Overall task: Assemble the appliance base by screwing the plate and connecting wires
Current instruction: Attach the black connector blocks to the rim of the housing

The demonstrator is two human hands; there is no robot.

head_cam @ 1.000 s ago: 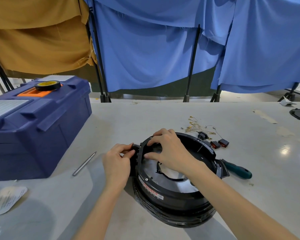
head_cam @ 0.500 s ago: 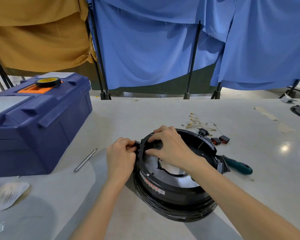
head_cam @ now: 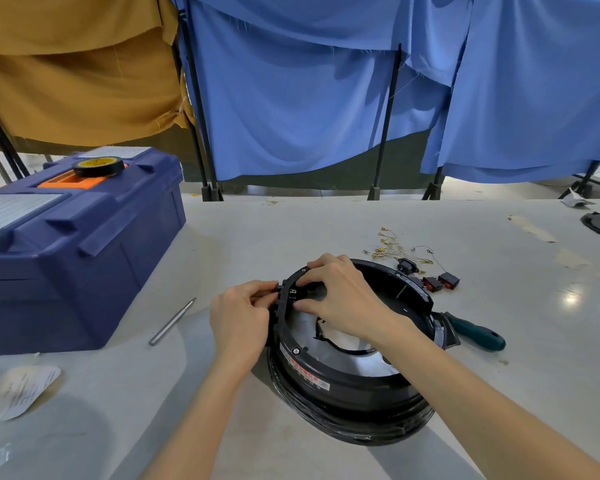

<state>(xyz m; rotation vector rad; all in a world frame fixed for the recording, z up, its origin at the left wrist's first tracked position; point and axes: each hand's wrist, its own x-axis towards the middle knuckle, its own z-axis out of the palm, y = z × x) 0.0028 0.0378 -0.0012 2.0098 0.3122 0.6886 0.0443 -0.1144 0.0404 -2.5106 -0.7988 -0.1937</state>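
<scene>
the black round appliance base [head_cam: 343, 375] sits on the grey table [head_cam: 291, 223] right in front of the person, open side up, with a pale metal plate [head_cam: 357, 362] showing inside it. the left hand [head_cam: 238, 317] is against the outside of its near-left wall, fingers curled together and pinching a small black part [head_cam: 277, 288] at the rim. the right hand [head_cam: 340, 296] reaches over from the other side, fingers hooked over the rim and thumb down inside, clamped on that same stretch of wall. a screwdriver with a green handle [head_cam: 478, 336] lies just beside the base on its right. behind the base are thin loose wires [head_cam: 392, 247] and two red rocker switches [head_cam: 440, 281]. off to the left a slim metal rod [head_cam: 172, 322] lies near a blue toolbox [head_cam: 66, 258], which has a roll of tape [head_cam: 97, 166] on its lid.
</scene>
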